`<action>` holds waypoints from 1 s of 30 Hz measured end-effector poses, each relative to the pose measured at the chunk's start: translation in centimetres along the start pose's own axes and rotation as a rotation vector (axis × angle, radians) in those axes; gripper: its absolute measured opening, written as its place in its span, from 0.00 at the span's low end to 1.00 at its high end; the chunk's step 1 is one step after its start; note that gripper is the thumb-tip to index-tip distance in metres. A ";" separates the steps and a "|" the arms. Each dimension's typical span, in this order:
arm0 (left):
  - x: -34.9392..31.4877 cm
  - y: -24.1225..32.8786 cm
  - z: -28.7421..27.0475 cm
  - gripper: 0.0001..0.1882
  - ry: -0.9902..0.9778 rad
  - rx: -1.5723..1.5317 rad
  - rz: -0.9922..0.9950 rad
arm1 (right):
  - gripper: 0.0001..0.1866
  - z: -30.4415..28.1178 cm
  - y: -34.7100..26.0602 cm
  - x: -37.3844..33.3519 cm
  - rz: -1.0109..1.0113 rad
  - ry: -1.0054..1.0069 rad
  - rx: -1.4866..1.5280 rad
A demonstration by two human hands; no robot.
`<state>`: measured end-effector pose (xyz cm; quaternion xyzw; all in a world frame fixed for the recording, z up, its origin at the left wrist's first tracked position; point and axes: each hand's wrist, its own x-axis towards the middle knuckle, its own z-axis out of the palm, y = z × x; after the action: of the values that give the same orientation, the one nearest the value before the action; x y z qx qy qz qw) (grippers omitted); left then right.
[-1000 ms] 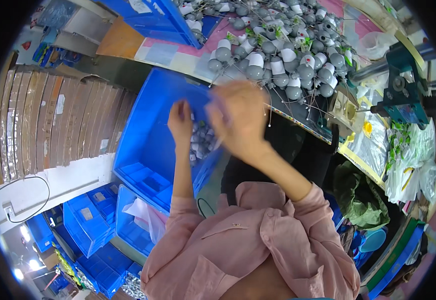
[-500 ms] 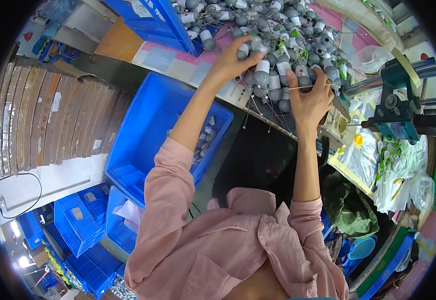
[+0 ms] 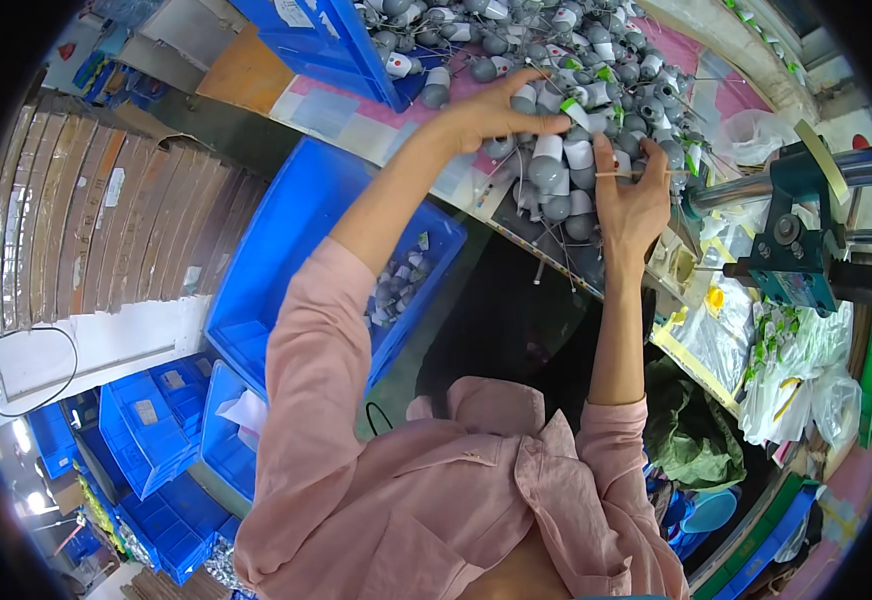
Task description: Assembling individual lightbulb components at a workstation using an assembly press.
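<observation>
Pink-topped worktable with pale square patches (image 3: pixel 326 112) extends below and ahead of left hand (image 3: pixel 484 116) and right hand (image 3: pixel 632 212). Flat orange-brown board (image 3: pixel 244 76) at its end, left of left hand. Farther left: long row of flat brown cardboard packs (image 3: pixel 106 220). Flat white wall (image 3: pixel 146 345) on their near side, thin black cable (image 3: pixel 74 345) looped against it. Lower left of both hands: blue plastic crates (image 3: pixel 161 440), bright white lights (image 3: pixel 22 435) past them. Grey-green floor (image 3: pixel 411 352) shows nearer the body than left hand.

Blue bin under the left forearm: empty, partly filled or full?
Partly filled: grey and white pieces lie inside the blue bin, below its rim.
</observation>
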<state>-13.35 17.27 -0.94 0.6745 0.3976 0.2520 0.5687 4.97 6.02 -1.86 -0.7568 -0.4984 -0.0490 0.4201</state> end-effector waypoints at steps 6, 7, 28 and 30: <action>-0.1 0.1 0.2 0.57 -0.139 -0.385 -0.239 | 0.32 1.7 -0.2 0.9 0.012 0.096 0.294; 0.2 0.0 0.1 0.59 -0.151 -0.571 -0.254 | 0.29 2.5 -0.1 0.9 0.061 0.126 0.410; -0.3 0.4 1.3 0.41 0.051 -0.892 0.037 | 0.17 3.0 -3.5 4.1 -0.128 0.248 0.624; 0.1 0.6 1.0 0.44 0.038 -0.955 0.036 | 0.17 2.3 -4.0 5.1 -0.154 0.253 0.602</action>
<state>-12.31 16.75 -0.58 0.3398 0.2361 0.4285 0.8032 3.51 11.83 1.57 -0.5467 -0.4901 -0.0249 0.6785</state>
